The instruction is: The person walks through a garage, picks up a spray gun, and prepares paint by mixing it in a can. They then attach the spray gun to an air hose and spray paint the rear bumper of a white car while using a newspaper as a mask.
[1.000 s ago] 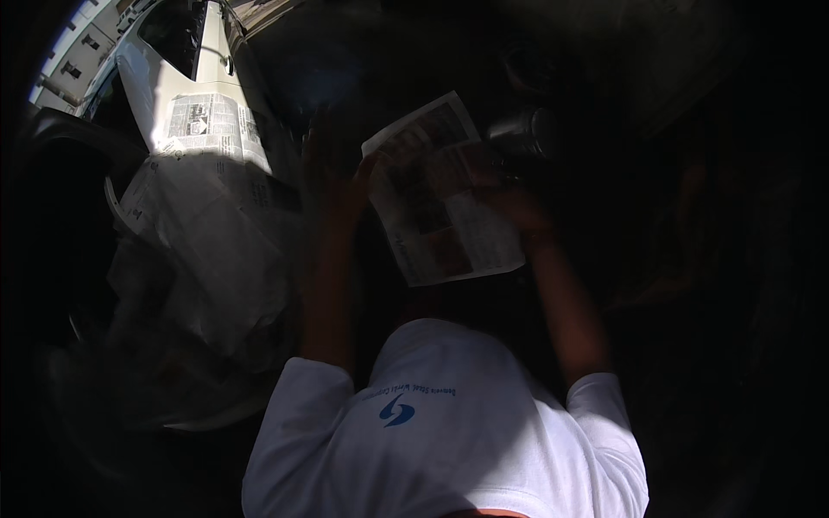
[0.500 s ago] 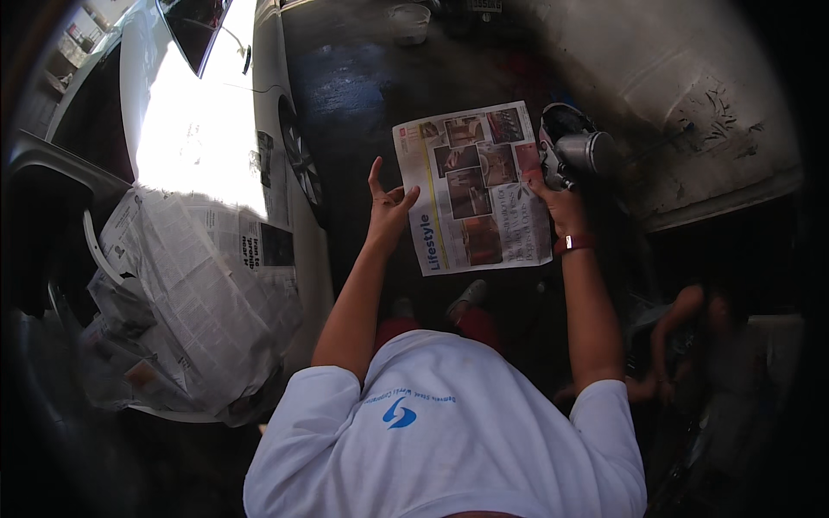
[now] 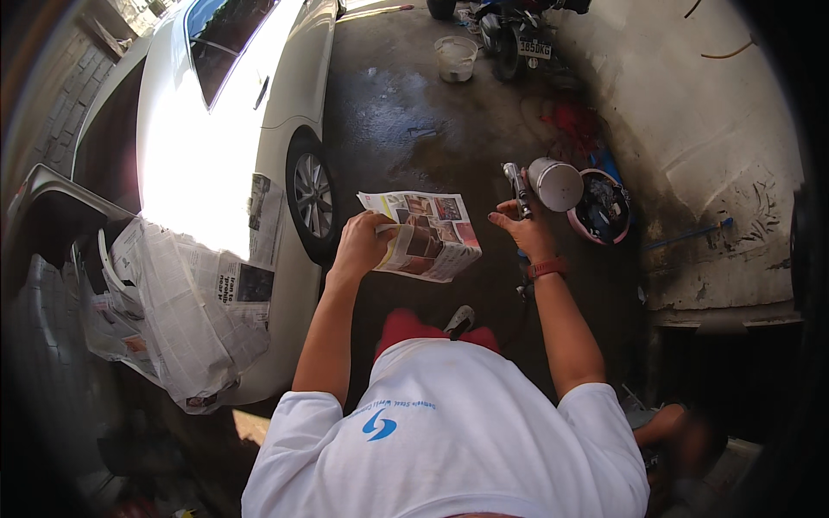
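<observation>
My left hand (image 3: 366,242) is closed on the left edge of a folded newspaper sheet (image 3: 432,229), whose printed pictures face up. The sheet bends and hangs out in front of me. To its right, my right hand (image 3: 528,231) grips a metal spray gun (image 3: 518,188) with a round silver cup (image 3: 555,184) on its right side. The right thumb points left, apart from the paper. How the other right fingers wrap the gun is partly hidden. A red band sits on that wrist.
A white car (image 3: 259,155) stands at left, its rear corner masked with newspaper (image 3: 186,302). Beyond are a white bucket (image 3: 456,59) and a motorcycle (image 3: 514,47). A basin of dark items (image 3: 602,207) sits by the right wall (image 3: 691,173). Another person's arm (image 3: 663,425) shows lower right.
My right hand has let go of the newspaper and moved left and down a little, keeping the spray gun. My left hand has closed on the sheet, which is lower and bent. The view has shifted.
</observation>
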`<state>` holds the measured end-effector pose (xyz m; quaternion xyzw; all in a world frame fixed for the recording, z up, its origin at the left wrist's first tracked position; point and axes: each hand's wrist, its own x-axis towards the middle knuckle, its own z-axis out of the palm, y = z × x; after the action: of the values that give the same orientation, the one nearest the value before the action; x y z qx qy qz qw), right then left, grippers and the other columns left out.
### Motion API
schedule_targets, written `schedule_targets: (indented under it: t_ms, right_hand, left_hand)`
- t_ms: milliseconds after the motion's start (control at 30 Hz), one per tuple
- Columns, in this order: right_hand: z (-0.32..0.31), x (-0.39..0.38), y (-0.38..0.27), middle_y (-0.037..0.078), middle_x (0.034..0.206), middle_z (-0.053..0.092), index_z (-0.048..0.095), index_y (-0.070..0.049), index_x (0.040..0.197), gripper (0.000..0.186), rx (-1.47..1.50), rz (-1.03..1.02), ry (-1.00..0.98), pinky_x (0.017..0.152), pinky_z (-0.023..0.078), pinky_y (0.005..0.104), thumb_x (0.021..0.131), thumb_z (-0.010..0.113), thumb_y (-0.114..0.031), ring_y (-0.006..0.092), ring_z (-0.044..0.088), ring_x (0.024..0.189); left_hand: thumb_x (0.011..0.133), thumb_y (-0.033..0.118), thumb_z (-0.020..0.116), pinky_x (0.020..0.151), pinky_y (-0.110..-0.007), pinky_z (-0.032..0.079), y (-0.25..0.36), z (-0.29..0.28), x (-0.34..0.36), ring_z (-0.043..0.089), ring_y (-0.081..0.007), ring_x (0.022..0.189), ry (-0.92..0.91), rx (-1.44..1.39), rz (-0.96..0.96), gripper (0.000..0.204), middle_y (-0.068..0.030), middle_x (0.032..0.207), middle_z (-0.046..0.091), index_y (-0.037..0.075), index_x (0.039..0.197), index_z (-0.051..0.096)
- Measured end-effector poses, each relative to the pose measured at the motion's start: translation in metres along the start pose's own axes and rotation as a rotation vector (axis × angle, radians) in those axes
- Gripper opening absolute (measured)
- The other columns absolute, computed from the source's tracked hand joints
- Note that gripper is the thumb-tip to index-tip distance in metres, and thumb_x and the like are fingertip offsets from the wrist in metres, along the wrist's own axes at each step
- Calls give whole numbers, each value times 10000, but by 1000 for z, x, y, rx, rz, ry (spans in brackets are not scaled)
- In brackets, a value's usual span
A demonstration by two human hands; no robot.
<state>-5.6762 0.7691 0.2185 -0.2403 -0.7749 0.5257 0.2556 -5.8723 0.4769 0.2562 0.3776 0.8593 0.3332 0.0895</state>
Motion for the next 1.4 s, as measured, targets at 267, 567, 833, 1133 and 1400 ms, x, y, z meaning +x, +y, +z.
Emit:
schedule_targets:
  t_ms: [267, 567, 833, 1133, 1400]
  right_hand:
    - [58, 76, -40, 95, 1506, 619, 445, -187, 1640, 966, 225, -77, -632, 1046, 534, 375, 798, 915, -130, 171, 691, 1185]
    - [66, 159, 12, 59, 1369, 714, 597, -89, 1512, 617, 71, 119, -693, 1049, 527, 363, 944, 819, -185, 162, 659, 1214]
    - [124, 239, -7, 68, 1219, 776, 707, -64, 1358, 425, 333, 46, -367, 965, 555, 355, 971, 812, -207, 141, 693, 1099]
    - [172, 299, 6, 76, 1145, 742, 644, -80, 1443, 504, -189, 26, -493, 810, 579, 347, 1051, 695, -393, 154, 692, 894]
    - [138, 333, 11, 79, 1263, 695, 444, -127, 1630, 651, -141, 192, -557, 601, 550, 264, 1101, 578, -481, 103, 659, 800]
  left_hand:
    - [885, 188, 803, 861, -430, 607, 79, -24, 84, 784, -334, 921, -145, -6, -87, 279, -211, 1014, 795, 41, 1121, 822]
    - [943, 516, 788, 863, -391, 587, -99, -37, 154, 753, -212, 939, -1, -220, -508, 486, -122, 1025, 764, 42, 1042, 821]
    - [843, 847, 639, 1137, -551, 461, -131, 79, 153, 491, -320, 1460, -54, -1997, -337, 1061, -114, 1619, 483, 158, 1619, 420]
    - [949, 101, 807, 987, -401, 539, -171, 55, 211, 675, -196, 1100, 282, -1706, -455, 420, -88, 1235, 716, 27, 1330, 645]
    - [1039, 119, 667, 963, -422, 505, -318, 70, 157, 638, -222, 1004, 551, -1324, -987, 187, -80, 1048, 673, 36, 1205, 642]
